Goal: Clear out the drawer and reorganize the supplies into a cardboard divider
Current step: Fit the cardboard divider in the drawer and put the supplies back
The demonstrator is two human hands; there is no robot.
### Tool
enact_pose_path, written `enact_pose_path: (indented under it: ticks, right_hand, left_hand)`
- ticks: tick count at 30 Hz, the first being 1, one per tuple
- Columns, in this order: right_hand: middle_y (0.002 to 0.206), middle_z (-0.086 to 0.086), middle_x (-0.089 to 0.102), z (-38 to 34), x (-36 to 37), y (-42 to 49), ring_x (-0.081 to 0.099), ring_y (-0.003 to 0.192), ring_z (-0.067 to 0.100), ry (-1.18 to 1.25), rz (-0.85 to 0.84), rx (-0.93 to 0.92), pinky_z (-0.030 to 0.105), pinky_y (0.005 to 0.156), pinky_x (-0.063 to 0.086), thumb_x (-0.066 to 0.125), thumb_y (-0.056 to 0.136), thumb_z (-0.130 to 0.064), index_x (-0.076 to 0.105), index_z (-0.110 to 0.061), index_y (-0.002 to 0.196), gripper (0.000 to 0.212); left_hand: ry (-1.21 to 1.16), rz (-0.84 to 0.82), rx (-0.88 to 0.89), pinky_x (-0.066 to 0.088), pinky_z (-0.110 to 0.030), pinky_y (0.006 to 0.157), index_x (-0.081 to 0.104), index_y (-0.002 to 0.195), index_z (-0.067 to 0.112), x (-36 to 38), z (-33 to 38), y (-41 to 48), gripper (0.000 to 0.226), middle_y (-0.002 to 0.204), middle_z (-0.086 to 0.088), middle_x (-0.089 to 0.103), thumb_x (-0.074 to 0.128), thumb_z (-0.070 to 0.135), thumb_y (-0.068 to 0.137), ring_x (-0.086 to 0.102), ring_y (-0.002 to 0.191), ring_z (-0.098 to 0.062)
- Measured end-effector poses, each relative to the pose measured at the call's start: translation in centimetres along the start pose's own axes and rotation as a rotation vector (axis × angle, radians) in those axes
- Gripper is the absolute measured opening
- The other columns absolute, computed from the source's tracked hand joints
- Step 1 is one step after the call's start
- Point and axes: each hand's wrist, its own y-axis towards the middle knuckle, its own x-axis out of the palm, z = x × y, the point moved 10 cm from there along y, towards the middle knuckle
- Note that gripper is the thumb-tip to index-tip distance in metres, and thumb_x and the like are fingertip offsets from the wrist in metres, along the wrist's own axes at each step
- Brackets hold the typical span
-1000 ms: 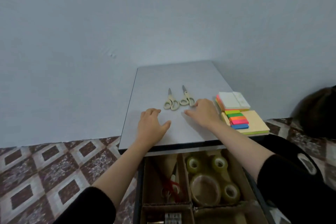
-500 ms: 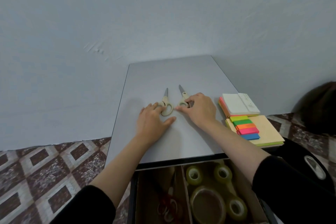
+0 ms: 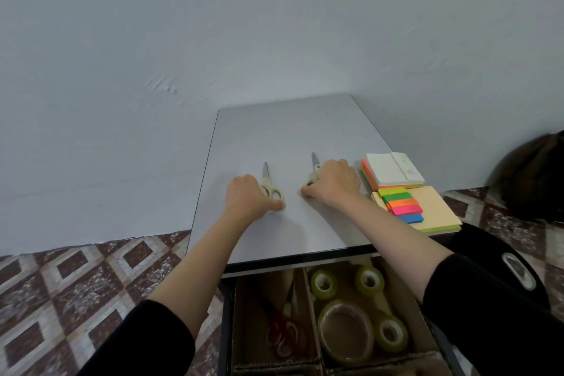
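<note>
Two pairs of beige-handled scissors lie on the grey cabinet top (image 3: 280, 137), blades pointing away. My left hand (image 3: 248, 197) grips the handles of the left scissors (image 3: 268, 183). The handles of the right scissors (image 3: 314, 171) are held by my right hand (image 3: 332, 185). Below the top, the open drawer holds a cardboard divider (image 3: 311, 311). Its left compartment has red-handled scissors (image 3: 282, 330). Its right compartment has several tape rolls (image 3: 346, 328).
Stacks of sticky notes (image 3: 393, 174) and coloured page flags (image 3: 403, 204) on a yellow pad (image 3: 436, 207) sit at the right edge of the top. A dark object (image 3: 537, 174) lies on the patterned floor (image 3: 76, 278) to the right. A pale wall stands behind.
Both hands closed onto the scissor handles. The two scissors have been slid apart, the left pair leftward and the right pair rightward.
</note>
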Motion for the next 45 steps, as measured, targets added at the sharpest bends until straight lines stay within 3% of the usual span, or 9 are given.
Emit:
enact_pose_path:
  ticks: [3,7,11,13,17,25,31,37,45]
  right_hand:
    - [0.109,0.006,0.059,-1.4,-0.4,-2.1,0.057,0.101,0.023,-0.183,-0.099,-0.076,0.027,0.070,0.042,0.074,0.072,-0.043,0.056,-0.008,0.111,0.056]
    - [0.094,0.000,0.055,-2.4,0.1,-5.7,0.050,0.082,0.017,-0.323,-0.179,-0.139,0.026,0.065,0.041,0.072,0.072,-0.047,0.055,-0.010,0.112,0.057]
    - [0.098,0.004,0.056,-2.5,-0.2,-9.2,0.055,0.089,0.020,-0.359,-0.160,-0.206,0.026,0.069,0.044,0.071,0.073,-0.045,0.048,-0.010,0.129,0.070]
    - [0.108,0.008,0.061,-2.1,-0.8,-10.8,0.058,0.097,0.024,-0.322,-0.145,-0.215,0.028,0.072,0.045,0.072,0.073,-0.043,0.049,-0.011,0.128,0.067]
    - [0.081,0.000,0.054,-0.4,-1.4,-13.8,0.051,0.080,0.020,-0.112,-0.121,-0.212,0.026,0.056,0.036,0.074,0.072,-0.040,0.049,-0.012,0.086,0.040]
    - [0.092,-0.004,0.055,4.3,4.0,-21.6,0.052,0.076,0.008,0.211,-0.413,-0.281,0.020,0.062,0.043,0.079,0.068,-0.022,0.048,-0.017,0.103,0.047]
    - [0.109,0.003,0.059,8.0,6.0,-21.2,0.058,0.096,0.018,0.091,-0.415,-0.223,0.030,0.085,0.050,0.077,0.072,-0.025,0.055,-0.013,0.117,0.052]
    - [0.110,0.006,0.062,9.0,6.3,-19.1,0.054,0.089,0.014,0.151,-0.337,-0.169,0.023,0.074,0.043,0.075,0.075,-0.026,0.059,-0.009,0.121,0.052]
    - [0.103,0.002,0.057,10.2,8.5,-18.8,0.053,0.090,0.013,0.253,-0.371,-0.098,0.022,0.077,0.042,0.076,0.075,-0.019,0.058,-0.010,0.117,0.047]
  left_hand:
    - [0.015,-0.027,0.016,0.023,-0.022,0.044,0.037,0.054,0.013,0.2,-0.2,-2.2,0.049,0.054,0.003,0.034,0.079,0.035,0.066,0.033,0.049,-0.011]
    - [0.005,-0.012,0.057,0.033,-0.021,0.049,0.055,0.076,0.011,0.4,-0.3,-5.9,0.034,0.070,0.001,0.051,0.077,0.036,0.068,0.047,0.063,-0.014]
    - [-0.034,0.066,0.072,0.022,-0.021,0.042,0.038,0.054,0.014,-0.1,-1.0,-9.2,0.046,0.051,0.005,0.032,0.078,0.034,0.066,0.030,0.046,-0.009]
    - [-0.024,0.081,0.076,0.019,-0.021,0.041,0.031,0.049,0.015,-0.4,-1.1,-10.7,0.053,0.047,0.005,0.027,0.078,0.032,0.065,0.026,0.043,-0.008]
    - [-0.081,0.101,0.073,0.025,-0.022,0.044,0.040,0.050,0.012,-0.5,-1.8,-13.8,0.047,0.048,0.003,0.035,0.078,0.034,0.066,0.034,0.046,-0.009]
    - [-0.255,-0.099,0.094,0.042,-0.019,0.057,0.070,0.080,0.004,1.9,-4.6,-20.2,0.028,0.071,-0.003,0.065,0.077,0.030,0.070,0.054,0.063,-0.009]
    - [-0.141,-0.333,0.053,0.036,-0.017,0.053,0.070,0.084,0.009,5.7,-7.3,-21.3,0.026,0.067,0.003,0.058,0.076,0.032,0.072,0.048,0.059,-0.006]
    - [-0.069,-0.337,0.045,0.044,-0.016,0.060,0.061,0.089,0.014,8.2,-7.7,-19.5,0.026,0.082,0.002,0.061,0.074,0.033,0.076,0.056,0.075,-0.009]
    - [-0.021,-0.335,0.039,0.037,-0.013,0.054,0.044,0.065,0.024,10.8,-6.9,-16.3,0.031,0.067,0.009,0.047,0.069,0.031,0.081,0.043,0.059,-0.002]
